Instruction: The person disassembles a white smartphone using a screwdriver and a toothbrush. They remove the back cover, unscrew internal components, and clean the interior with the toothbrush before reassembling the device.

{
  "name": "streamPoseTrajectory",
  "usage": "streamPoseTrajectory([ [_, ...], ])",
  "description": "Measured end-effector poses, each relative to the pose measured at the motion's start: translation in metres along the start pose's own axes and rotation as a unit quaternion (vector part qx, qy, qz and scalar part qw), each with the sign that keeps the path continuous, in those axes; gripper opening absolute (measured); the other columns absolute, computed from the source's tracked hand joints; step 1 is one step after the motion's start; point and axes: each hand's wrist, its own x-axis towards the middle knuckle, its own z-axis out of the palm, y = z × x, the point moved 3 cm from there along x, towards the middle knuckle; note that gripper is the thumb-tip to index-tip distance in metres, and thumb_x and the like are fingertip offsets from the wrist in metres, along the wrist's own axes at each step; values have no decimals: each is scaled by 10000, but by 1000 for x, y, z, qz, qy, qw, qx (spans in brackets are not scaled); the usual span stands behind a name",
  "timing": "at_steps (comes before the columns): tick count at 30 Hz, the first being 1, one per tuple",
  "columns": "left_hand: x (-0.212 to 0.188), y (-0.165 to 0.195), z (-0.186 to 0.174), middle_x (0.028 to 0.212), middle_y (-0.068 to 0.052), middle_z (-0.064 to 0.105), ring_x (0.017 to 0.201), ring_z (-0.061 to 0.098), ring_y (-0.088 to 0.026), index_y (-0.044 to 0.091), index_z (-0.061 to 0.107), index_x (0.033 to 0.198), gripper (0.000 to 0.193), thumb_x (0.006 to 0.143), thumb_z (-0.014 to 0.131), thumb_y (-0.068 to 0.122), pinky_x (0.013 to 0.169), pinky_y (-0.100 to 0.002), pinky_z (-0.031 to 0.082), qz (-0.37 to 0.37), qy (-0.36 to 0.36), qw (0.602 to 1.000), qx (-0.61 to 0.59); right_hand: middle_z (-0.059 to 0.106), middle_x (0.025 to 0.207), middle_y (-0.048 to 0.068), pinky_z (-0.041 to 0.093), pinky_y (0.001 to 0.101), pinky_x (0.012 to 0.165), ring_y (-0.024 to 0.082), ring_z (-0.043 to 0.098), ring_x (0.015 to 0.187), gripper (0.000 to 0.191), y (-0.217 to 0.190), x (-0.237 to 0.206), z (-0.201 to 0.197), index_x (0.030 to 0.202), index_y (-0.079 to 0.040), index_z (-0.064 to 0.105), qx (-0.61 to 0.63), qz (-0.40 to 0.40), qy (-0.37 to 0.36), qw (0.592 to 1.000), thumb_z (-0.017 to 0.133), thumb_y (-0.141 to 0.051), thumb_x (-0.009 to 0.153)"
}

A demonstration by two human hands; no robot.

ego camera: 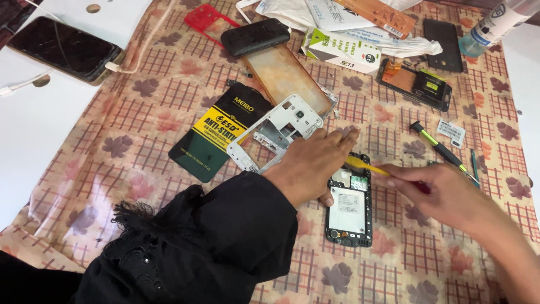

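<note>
Head view: our left hand (312, 163) lies flat, steadying the opened phone (349, 201); our right hand (444, 194) pinches a yellow-tipped tool (365, 165), seemingly at its top edge.

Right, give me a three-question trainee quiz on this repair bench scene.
1. True or false: the opened phone lies with its inside parts showing.
2. What does the right hand hold? A) a yellow-tipped tool B) a spray bottle C) a charging cable
3. What does the left hand lie partly over, besides the phone?

Key: 1 true. 2 A. 3 the white phone frame.
</note>
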Motion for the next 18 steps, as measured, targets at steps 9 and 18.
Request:
streamPoseTrajectory([
  [9,0,2,-4,1400,-142,513,1232,520,-329,-28,278,1506,1395,376,1023,310,942,-394,517,5,10,1000,-3,737,664,110,475,341,458,182,607,482,243,6,-8,-2,1185,-225,808,-155,77,20,985,734,-253,956],
  [18,-4,2,-5,1329,-99,554,1225,533,-300,-21,278,1530,1375,403,1004,286,916,-389,534,-10,-7,1000,-7,679,575,96,432,346,487,181,524,425,248,5,-18,-7,1196,-266,807,-230,139,4,963,705,-322,977],
])
